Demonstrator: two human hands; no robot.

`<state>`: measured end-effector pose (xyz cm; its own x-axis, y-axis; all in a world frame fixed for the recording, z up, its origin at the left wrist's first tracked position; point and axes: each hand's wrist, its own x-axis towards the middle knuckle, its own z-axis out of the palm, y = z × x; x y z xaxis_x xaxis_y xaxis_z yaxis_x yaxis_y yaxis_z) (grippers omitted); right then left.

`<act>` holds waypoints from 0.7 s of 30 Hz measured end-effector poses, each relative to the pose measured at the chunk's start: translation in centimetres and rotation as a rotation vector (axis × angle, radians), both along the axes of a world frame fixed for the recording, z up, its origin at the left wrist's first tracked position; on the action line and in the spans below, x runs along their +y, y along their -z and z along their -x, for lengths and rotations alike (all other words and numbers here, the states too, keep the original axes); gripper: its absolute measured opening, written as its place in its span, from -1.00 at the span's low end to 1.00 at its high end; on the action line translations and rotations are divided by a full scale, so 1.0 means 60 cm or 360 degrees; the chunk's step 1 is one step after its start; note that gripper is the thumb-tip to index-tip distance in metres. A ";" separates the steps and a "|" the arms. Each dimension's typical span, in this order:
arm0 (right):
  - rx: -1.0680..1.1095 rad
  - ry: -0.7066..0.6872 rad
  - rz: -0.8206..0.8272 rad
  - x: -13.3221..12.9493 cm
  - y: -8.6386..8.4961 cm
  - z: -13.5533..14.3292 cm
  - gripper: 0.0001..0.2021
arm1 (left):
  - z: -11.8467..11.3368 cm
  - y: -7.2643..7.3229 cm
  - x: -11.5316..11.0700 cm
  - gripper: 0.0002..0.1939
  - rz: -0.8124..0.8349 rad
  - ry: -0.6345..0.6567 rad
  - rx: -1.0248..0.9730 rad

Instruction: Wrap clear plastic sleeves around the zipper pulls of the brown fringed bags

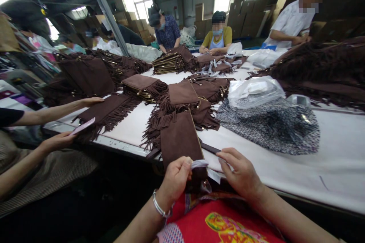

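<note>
A brown fringed bag [181,136] lies over the table's near edge in front of me. My left hand [177,176] pinches a thin whitish strip [199,164] over the bag's lower part. To its right, my right hand [238,169] has thumb and fingers closed on the end of a dark brown strap [209,148], which runs to the bag's right side. A small white tag [213,176] hangs between my hands. The bag's bottom end, near my red apron [216,220], is partly hidden.
On the white table [336,163], a patterned cloth [273,125] and a clear plastic bag [255,91] lie at the right. More brown bags [182,94] are piled ahead. A co-worker's hand [58,140] holds a light comb-like tool [83,126] at the left. Others work across the table.
</note>
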<state>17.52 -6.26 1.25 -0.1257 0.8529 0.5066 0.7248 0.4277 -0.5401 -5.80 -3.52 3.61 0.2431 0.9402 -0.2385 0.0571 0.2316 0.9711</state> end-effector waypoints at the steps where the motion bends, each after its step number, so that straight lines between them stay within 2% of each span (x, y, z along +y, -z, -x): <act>1: 0.0081 0.0103 0.0072 0.004 0.008 -0.010 -0.81 | 0.022 -0.004 0.011 -0.68 -0.0326 -0.0139 0.0290; 2: 0.0132 0.0186 0.0148 0.009 0.015 -0.018 -0.81 | 0.044 -0.005 0.023 -0.71 -0.0573 -0.0329 0.0547; 3: 0.0161 0.0241 0.0219 0.013 0.023 -0.025 -0.81 | 0.064 -0.002 0.035 -0.72 -0.0701 -0.0515 0.0770; 4: 0.0181 0.0274 0.0281 0.017 0.029 -0.030 -0.81 | 0.081 0.004 0.045 -0.71 -0.0721 -0.0665 0.0957; 6: 0.0227 0.0295 0.0362 0.023 0.041 -0.035 -0.80 | 0.100 0.023 0.056 -0.65 -0.0619 -0.0809 0.1183; 9: 0.0311 0.0320 0.0409 0.028 0.051 -0.038 -0.79 | 0.089 0.052 0.052 -0.52 -0.0549 -0.0841 0.1246; 12: 0.0345 0.0382 0.0413 0.027 0.054 -0.044 -0.77 | 0.053 0.053 0.038 -0.43 -0.0476 -0.0877 0.1029; 14: 0.0335 0.0408 0.0368 0.019 0.054 -0.052 -0.76 | 0.030 0.033 0.031 -0.47 -0.0270 -0.0860 0.0663; 16: 0.0330 0.0432 0.0307 0.008 0.058 -0.065 -0.76 | 0.015 -0.002 0.024 -0.56 0.0020 -0.0697 0.0139; 19: 0.0350 0.0520 0.0220 -0.001 0.077 -0.098 -0.75 | 0.011 -0.066 0.008 -0.59 0.0402 -0.0153 -0.0563; 21: 0.0365 0.0563 0.0170 0.002 0.090 -0.125 -0.77 | 0.019 -0.107 -0.002 -0.58 0.0418 0.0153 -0.0755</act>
<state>25.04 -6.13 -4.16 0.2893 0.8724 0.3940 0.6726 0.1076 -0.7321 -6.93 -3.63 10.02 0.4627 0.8323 -0.3054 -0.3400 0.4847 0.8059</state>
